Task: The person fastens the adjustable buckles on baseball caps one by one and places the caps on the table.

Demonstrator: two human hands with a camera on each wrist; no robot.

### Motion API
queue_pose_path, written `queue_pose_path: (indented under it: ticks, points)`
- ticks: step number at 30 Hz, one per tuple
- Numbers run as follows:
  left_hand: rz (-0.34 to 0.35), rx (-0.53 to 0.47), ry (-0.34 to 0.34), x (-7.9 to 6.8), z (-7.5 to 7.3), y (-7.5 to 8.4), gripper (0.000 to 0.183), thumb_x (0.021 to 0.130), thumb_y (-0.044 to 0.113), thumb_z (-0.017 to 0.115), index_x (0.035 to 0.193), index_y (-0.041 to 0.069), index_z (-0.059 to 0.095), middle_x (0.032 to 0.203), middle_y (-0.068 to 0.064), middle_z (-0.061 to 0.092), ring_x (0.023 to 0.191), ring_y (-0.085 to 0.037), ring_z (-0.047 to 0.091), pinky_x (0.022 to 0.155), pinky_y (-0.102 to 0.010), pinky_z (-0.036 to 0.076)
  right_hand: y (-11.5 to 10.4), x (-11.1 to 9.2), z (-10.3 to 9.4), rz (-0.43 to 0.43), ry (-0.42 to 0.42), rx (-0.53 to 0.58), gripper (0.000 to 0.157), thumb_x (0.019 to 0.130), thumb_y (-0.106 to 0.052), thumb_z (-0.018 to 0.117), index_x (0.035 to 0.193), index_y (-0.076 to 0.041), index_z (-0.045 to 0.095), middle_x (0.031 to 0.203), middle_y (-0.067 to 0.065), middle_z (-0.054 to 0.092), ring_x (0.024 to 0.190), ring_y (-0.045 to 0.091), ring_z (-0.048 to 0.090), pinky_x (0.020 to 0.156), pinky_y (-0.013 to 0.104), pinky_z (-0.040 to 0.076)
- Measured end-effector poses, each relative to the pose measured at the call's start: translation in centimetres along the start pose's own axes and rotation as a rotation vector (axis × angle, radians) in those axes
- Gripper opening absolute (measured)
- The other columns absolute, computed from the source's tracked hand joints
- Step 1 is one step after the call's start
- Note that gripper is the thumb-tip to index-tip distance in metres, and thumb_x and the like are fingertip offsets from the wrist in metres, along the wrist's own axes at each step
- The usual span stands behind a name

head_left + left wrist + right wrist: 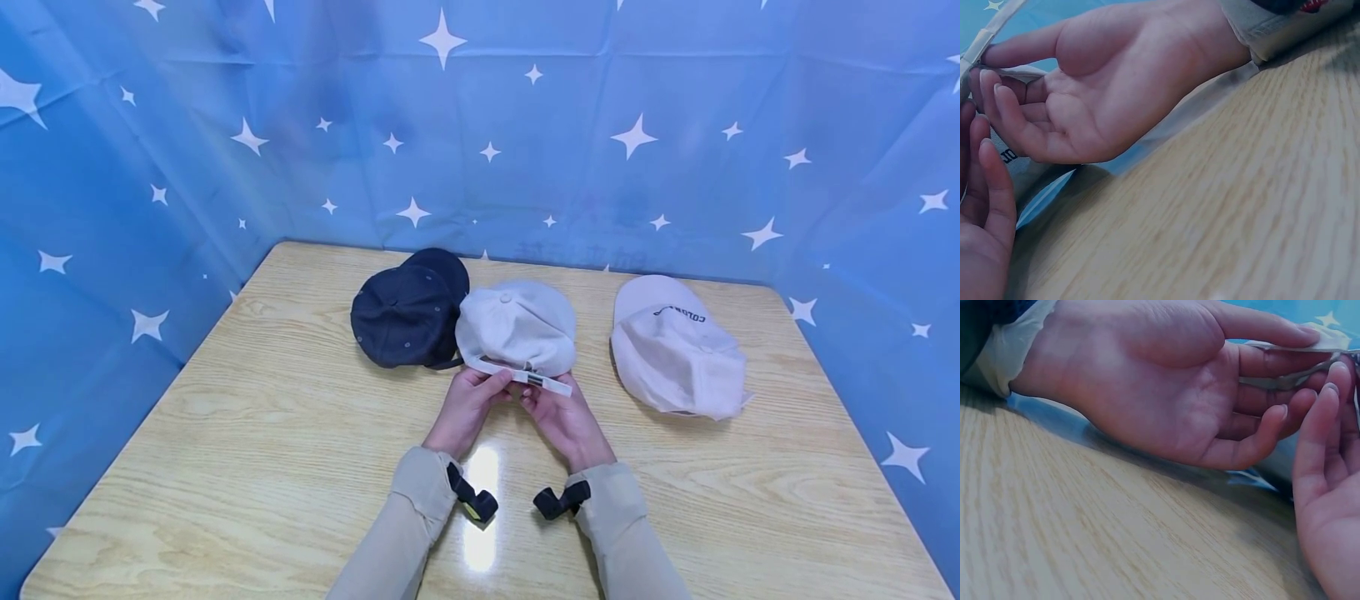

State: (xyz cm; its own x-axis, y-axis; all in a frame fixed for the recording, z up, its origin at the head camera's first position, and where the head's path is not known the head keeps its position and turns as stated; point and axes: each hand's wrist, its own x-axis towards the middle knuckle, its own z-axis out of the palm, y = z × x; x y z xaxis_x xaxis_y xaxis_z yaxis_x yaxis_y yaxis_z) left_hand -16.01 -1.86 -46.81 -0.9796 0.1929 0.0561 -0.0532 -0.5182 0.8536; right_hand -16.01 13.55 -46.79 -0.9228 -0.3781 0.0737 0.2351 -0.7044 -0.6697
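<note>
A pale grey-white baseball cap (pixel 513 321) sits at the middle of the table, its back strap (pixel 556 386) with a small dark buckle (pixel 534 379) toward me. My left hand (pixel 459 412) pinches the strap's left part, thumb on top. On the other side, my right hand (pixel 566 421) holds the strap near the buckle. The right wrist view shows the left thumb (pixel 1272 326) lying along the strap. In the left wrist view, my right hand (pixel 1122 81) has its thumb and index at the strap, its other fingers curled. The cap's brim is hidden in the head view.
A navy cap (pixel 401 317) lies just left of the pale one, close against it. Further right is a whitish-pink cap (pixel 678 350) with dark lettering on its front. A blue curtain (pixel 555 167) with white stars hangs behind the wooden table (pixel 247 433).
</note>
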Motion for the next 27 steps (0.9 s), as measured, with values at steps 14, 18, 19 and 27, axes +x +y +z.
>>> queue_pose_path:
  ticks: [14, 18, 19, 27]
  points:
    - [0.016, -0.097, -0.003, -0.01, -0.34, 0.24, 0.017, 0.081, 0.021, 0.066, 0.094, 0.010, 0.064, 0.087, -0.002, 0.061, 0.078, -0.013, 0.055, 0.067, -0.025, 0.045, 0.03, -0.01, -0.23, -0.010, -0.046, 0.068, 0.022, 0.092, 0.002, 0.037, 0.102, -0.009, 0.054, 0.095, 0.004, 0.060, 0.078, 0.014, 0.056, 0.070, 0.024, 0.046]
    - [0.018, -0.118, -0.008, 0.01, -0.35, 0.28, 0.018, 0.080, 0.021, 0.067, 0.094, 0.010, 0.064, 0.092, -0.003, 0.061, 0.079, -0.014, 0.056, 0.066, -0.025, 0.046, 0.00, -0.07, -0.22, -0.010, -0.046, 0.084, 0.023, 0.092, 0.003, 0.036, 0.101, -0.009, 0.053, 0.095, 0.004, 0.060, 0.077, 0.014, 0.056, 0.070, 0.024, 0.046]
    - [0.017, -0.121, -0.009, 0.02, -0.35, 0.27, 0.018, 0.080, 0.021, 0.067, 0.094, 0.010, 0.064, 0.093, -0.003, 0.060, 0.079, -0.014, 0.056, 0.067, -0.025, 0.046, 0.01, -0.07, -0.21, -0.011, -0.043, 0.084, 0.022, 0.092, 0.002, 0.036, 0.101, -0.009, 0.053, 0.095, 0.004, 0.060, 0.077, 0.014, 0.056, 0.070, 0.024, 0.046]
    - [0.008, -0.086, 0.009, 0.00, -0.26, 0.20, 0.013, 0.081, 0.018, 0.066, 0.091, 0.010, 0.063, 0.084, -0.003, 0.061, 0.077, -0.013, 0.057, 0.065, -0.025, 0.047, 0.10, -0.06, -0.27, -0.008, -0.006, 0.078, 0.020, 0.093, 0.001, 0.035, 0.104, -0.008, 0.050, 0.093, 0.005, 0.059, 0.078, 0.015, 0.055, 0.069, 0.024, 0.047]
